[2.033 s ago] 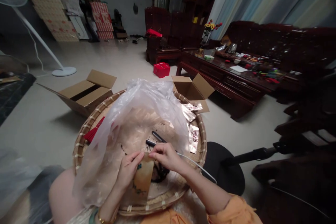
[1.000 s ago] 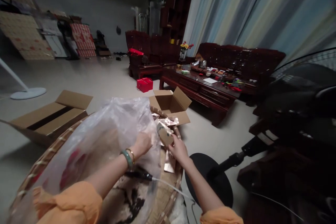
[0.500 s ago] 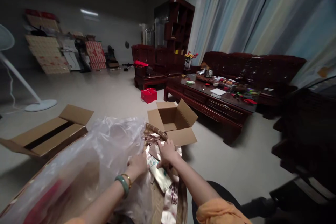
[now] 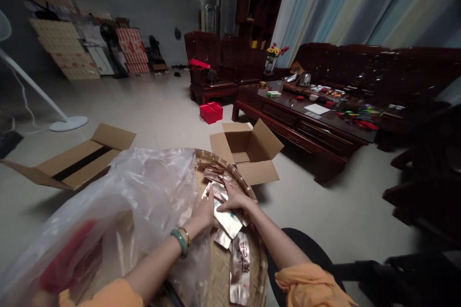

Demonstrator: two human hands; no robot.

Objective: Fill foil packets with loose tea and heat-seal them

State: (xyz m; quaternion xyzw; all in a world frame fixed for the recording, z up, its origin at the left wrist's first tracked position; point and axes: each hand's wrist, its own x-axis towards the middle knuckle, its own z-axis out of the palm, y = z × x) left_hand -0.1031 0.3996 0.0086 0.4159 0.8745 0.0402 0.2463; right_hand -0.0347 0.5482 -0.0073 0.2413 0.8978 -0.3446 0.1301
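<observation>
Several silvery foil packets [image 4: 227, 218] lie in a round woven bamboo tray [image 4: 250, 192]. My right hand [image 4: 236, 197] rests over the packets from the right, thumb and fingers spread apart. From the left, my left hand [image 4: 204, 212] touches the same packets with a finger stretched out; its other fingers are partly hidden. One long foil packet with dark red writing [image 4: 240, 268] lies nearer to me, apart from both hands. A clear plastic bag [image 4: 151, 187] covers the tray's left side, next to my left hand, with something red showing through it.
Beyond the tray stands an open cardboard box [image 4: 261, 172]; another open carton [image 4: 82, 160] is at the left. A red box [image 4: 211, 112] sits on the floor near a dark wooden coffee table [image 4: 288, 120]. A black stool [image 4: 306, 249] is at my right, a white fan stand [image 4: 68, 123] at far left.
The view has tilted down and swung slightly left, showing more of the tray's rim. Both hands stay at the packets, with my left hand closer to my right.
</observation>
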